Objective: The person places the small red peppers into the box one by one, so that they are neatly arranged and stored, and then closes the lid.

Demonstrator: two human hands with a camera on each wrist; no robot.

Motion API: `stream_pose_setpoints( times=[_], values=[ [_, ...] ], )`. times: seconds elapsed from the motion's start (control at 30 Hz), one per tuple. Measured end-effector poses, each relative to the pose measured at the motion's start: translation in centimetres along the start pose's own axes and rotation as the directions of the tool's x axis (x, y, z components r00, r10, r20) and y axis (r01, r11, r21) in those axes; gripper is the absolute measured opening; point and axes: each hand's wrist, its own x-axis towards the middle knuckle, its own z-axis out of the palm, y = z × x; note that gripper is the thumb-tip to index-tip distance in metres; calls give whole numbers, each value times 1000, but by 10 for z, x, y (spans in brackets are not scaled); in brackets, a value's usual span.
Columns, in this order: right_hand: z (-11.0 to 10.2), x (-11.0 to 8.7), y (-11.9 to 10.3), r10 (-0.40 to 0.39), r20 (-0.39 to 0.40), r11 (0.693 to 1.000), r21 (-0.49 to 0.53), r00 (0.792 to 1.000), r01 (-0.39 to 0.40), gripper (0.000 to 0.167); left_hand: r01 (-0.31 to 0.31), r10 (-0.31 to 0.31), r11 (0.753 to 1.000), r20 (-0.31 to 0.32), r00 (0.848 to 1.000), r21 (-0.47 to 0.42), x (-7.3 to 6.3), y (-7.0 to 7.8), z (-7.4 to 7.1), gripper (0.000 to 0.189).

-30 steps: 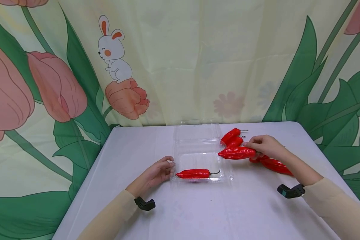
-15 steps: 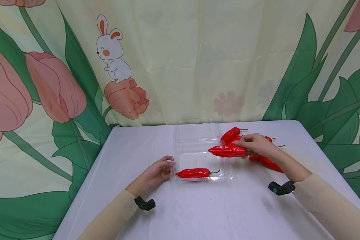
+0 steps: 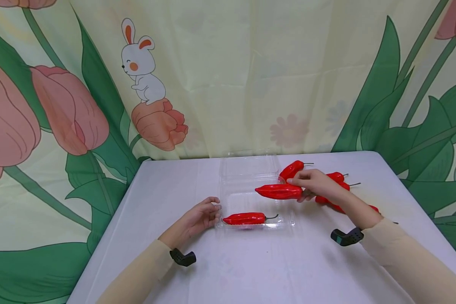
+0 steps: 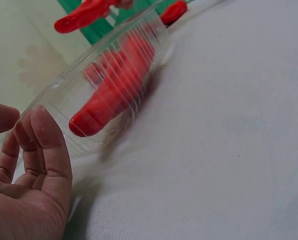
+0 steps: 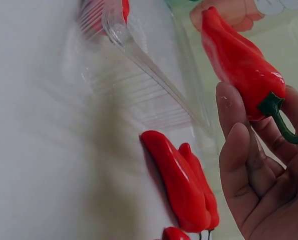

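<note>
My right hand [image 3: 314, 184] pinches a red chili pepper [image 3: 278, 191] near its stem end, holding it over the right side of a clear plastic clamshell box [image 3: 228, 202]. The green stem [image 5: 272, 105] sticks out past the fingers in the right wrist view. Another red pepper [image 3: 247, 218] lies in the box along its near side, tip pointing left. At the box's left edge, my left hand [image 3: 201, 217] holds the rim between thumb and fingers [image 4: 51, 137]. The box stands open, with its lid [image 3: 248, 166] folded back toward the curtain.
Several more red peppers lie on the white table right of the box, some [image 3: 291, 169] beside the lid and others [image 3: 336, 177] partly behind the right forearm. A printed curtain [image 3: 228, 84] hangs behind the table's far edge.
My right hand has carried its pepper left, from beside the box to above its right part. My left hand has stayed at the box's edge.
</note>
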Motion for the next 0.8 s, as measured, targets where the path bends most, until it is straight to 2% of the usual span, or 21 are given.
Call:
stream_pose_setpoints(
  times=[0.3,0.5,0.8],
  values=[
    [13,10,-11,-3,6,999,-52,1000,3,49,1,-1,1000,-5,1000,1,0,0,0,28],
    [24,16,-19,-24,28,996,-90,999,27,42,-1,1,1000,-14,1000,-5,-1,0,-1,27],
    [34,22,-26,10,25,993,-117,1000,-7,32,5,-5,1000,-25,1000,14,-2,1,0,28]
  ],
)
